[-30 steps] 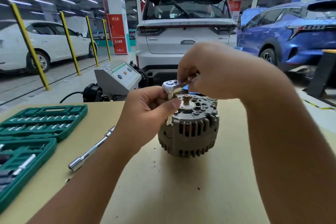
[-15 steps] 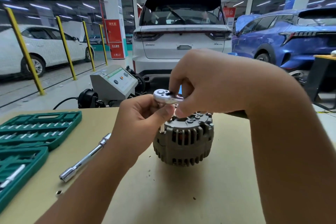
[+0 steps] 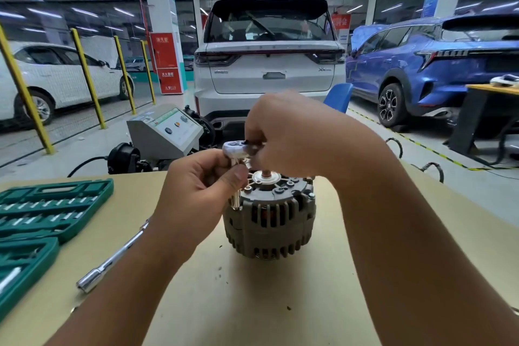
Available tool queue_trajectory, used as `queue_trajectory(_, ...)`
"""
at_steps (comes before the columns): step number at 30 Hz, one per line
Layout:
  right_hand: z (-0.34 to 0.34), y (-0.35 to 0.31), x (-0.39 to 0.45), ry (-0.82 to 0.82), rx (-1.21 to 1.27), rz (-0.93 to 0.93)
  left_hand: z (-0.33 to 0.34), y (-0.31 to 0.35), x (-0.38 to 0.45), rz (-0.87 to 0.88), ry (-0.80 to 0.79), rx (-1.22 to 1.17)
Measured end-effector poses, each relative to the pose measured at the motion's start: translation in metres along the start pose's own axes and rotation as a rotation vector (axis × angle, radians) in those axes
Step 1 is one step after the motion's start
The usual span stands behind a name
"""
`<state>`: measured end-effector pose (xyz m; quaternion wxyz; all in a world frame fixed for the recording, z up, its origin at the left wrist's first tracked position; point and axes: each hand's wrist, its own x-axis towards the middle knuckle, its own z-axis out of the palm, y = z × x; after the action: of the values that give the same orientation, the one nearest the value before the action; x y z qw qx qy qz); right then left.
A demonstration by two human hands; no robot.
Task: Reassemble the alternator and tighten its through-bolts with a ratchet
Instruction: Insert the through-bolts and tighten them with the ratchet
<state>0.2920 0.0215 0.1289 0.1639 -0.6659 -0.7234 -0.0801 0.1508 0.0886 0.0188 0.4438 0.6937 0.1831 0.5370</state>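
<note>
Green socket case (image 3: 53, 205) at 9 o'clock, extension bar (image 3: 112, 258) beside it on the table (image 3: 280, 303). Left hand (image 3: 202, 194) pinches the socket under the ratchet (image 3: 235, 148) head; right hand (image 3: 292, 135) grips the ratchet handle. Alternator (image 3: 271, 219) upright at table centre, socket at its 10 o'clock edge.

Bright ceiling strip lights, edges warped

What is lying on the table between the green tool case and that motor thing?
A long silver extension bar lies between the green tool case and the alternator, partly behind the left forearm, in the head view.
</note>
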Motion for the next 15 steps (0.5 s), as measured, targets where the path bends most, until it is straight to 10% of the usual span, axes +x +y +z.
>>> queue_trajectory(15,-0.0075,0.0073,-0.0055,-0.033,0.081,0.012,-0.0039,-0.0047,0.0021,0.009,0.017,0.054)
